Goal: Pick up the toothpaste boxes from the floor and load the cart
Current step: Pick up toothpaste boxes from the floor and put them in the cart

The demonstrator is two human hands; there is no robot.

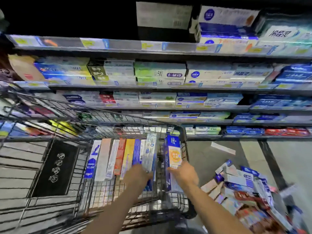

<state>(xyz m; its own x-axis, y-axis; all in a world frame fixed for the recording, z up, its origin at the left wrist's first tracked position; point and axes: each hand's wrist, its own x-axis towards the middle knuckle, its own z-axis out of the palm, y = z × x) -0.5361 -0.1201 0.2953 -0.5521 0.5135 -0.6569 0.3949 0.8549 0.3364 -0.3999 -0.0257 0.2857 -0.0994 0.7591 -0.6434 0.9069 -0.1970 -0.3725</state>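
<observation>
Head view: left hand (140, 174) pinching pale box (149, 154) at its near end, sliding it into upright row (114, 157) in cart (184, 149). Right hand (184, 174) gripping blue-orange box (173, 154) by cart's right wall. Loose boxes (244, 188) piling on floor, right of cart. Risking: row toppling w/ pale box wedging in; right box snagging on wire rim, slipping.
</observation>
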